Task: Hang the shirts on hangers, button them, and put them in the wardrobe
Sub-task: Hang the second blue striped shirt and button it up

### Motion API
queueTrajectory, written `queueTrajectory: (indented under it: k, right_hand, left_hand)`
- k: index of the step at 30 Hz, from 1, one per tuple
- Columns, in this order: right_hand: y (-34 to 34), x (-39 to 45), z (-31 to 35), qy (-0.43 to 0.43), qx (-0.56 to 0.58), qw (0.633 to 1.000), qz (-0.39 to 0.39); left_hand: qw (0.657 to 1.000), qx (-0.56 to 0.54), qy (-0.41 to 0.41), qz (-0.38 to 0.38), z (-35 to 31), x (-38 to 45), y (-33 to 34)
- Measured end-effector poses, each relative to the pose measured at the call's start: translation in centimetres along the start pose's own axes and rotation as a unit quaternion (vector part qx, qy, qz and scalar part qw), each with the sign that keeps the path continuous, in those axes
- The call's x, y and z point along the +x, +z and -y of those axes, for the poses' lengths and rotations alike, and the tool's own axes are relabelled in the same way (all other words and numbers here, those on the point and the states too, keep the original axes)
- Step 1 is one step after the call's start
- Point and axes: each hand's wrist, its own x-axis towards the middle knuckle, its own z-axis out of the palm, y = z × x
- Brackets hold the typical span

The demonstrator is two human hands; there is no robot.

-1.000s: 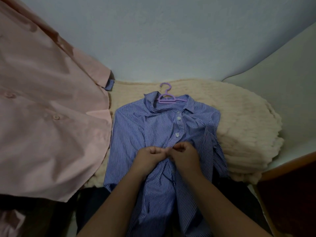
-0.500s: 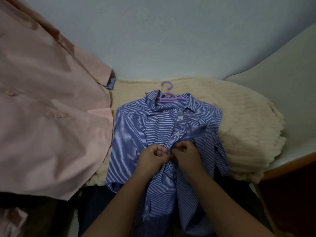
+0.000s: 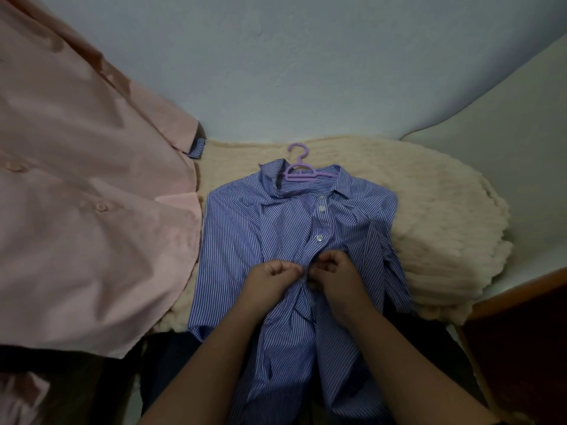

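A blue striped shirt (image 3: 245,237) lies face up on a cream fluffy blanket (image 3: 429,210), with a purple hanger (image 3: 302,171) inside its collar and the hook sticking out at the top. Three white buttons near the collar are fastened. My left hand (image 3: 270,279) pinches the left edge of the front placket at mid-chest. My right hand (image 3: 333,276) pinches the right edge just beside it, fingers curled. The button between my fingers is hidden.
A large pink shirt (image 3: 86,210) hangs at the left, its hem overlapping the blanket's left edge. A pale wall rises behind. A dark wooden piece of furniture (image 3: 521,338) stands at the lower right. Dark cloth lies below the blanket.
Both hands have stayed pinched on the placket at the same button, with small finger movements. The view has shifted slightly.
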Motion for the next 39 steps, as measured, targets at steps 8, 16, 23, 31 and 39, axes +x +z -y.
queueTrajectory:
  k: [8,16,23,31,39]
  right_hand:
    - [0.3,-0.4,-0.3,-0.050,-0.076,0.995,-0.044]
    - [0.9,-0.6,-1.2,-0.053,-0.075,0.990,-0.104]
    - [0.8,-0.3,-1.7,-0.064,-0.019,0.989,-0.135]
    - [-0.2,0.0,-1.2,-0.116,-0.052,0.991,-0.043]
    - [-2.7,0.2,-0.4,-0.187,-0.251,0.950,0.012]
  left_hand:
    - [0.999,0.038,0.008,0.022,0.0,0.2,-0.3]
    - [0.996,0.053,0.061,-0.024,1.1,-0.2,0.8]
    - [0.995,0.064,0.072,-0.040,1.2,-0.5,0.9]
    - [0.997,-0.005,-0.070,0.011,-0.6,0.9,0.0]
    - [0.996,-0.046,-0.030,-0.070,-0.9,-0.1,-1.2]
